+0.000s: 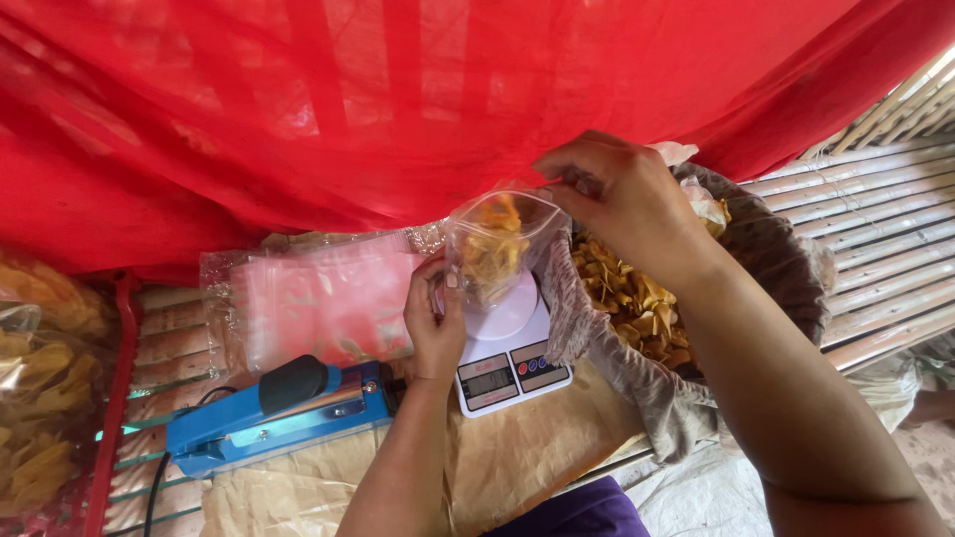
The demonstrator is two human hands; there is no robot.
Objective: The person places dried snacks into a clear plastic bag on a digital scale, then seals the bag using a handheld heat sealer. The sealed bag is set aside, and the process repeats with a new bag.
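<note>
Purple cloth [582, 512] sits closest to me at the bottom edge, between my two forearms. Beyond it, crumpled brown paper [517, 452] covers the worktop [885, 239], which is made of pale slats. On the paper stands a small white digital scale [505, 360], and over its round platform I hold a clear plastic bag [494, 242] partly filled with yellow-orange chips. My left hand [435, 320] is closed on the bag's lower left side, thumb and fingers pinching the plastic. My right hand [619, 199] is at the bag's open mouth, fingers bunched narrowly together on its upper right rim; whether they pinch a chip I cannot tell. Just right of the scale, touching it, is a large grey-brown sack [766, 254] with its top rolled down, full of more chips [632, 298]. To the left of the scale lies a blue heat sealer [279, 413] with a black handle, and behind it a stack of empty clear bags [318, 298]. A filled bag of chips [40, 398] hangs at the far left beside a red post [107, 398]. Red fabric [398, 99] stretches overhead.
</note>
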